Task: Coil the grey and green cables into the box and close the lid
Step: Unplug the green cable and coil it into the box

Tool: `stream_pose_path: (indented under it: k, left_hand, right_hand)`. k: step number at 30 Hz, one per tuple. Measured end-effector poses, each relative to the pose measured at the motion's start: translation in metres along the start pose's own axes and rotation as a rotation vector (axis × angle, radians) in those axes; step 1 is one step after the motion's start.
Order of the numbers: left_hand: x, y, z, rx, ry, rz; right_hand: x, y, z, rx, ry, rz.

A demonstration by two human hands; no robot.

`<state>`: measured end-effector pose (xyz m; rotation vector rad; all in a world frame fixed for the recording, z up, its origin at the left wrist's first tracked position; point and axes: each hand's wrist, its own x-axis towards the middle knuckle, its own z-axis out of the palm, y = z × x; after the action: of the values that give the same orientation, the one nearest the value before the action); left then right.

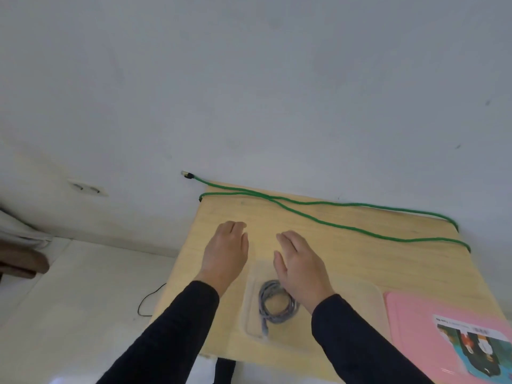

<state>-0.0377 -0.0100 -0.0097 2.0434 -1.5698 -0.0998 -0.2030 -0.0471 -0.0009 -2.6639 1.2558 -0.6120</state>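
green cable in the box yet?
No: the green cable lies stretched across the far side of the table, while only the coiled grey cable sits in the clear box.

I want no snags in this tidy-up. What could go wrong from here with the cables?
The long green cable sprawls uncoiled along the wooden table's far edge, its plug end hanging past the corner; pulling may drag it off or catch it there. The coiled grey cable in the clear plastic box looks loose, so adding green loops might spring it out.
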Motion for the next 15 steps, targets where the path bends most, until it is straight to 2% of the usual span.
stream_pose_path:
  k: [3, 8, 15]
  left_hand:
    - [0.039, -0.037, 0.0, -0.011, -0.015, -0.063]
    - [0.096, -0.099, 0.021, -0.045, -0.128, -0.138]
    - [0.144, -0.149, 0.066, -0.154, -0.148, -0.074]
  right_hand:
    - [0.046, 0.004, 0.02, -0.002, -0.023, 0.011]
    - [0.112, 0.016, 0.069, 0.015, -0.081, 0.074]
    - [0.172, 0.028, 0.129, 0.055, -0.2, 0.09]
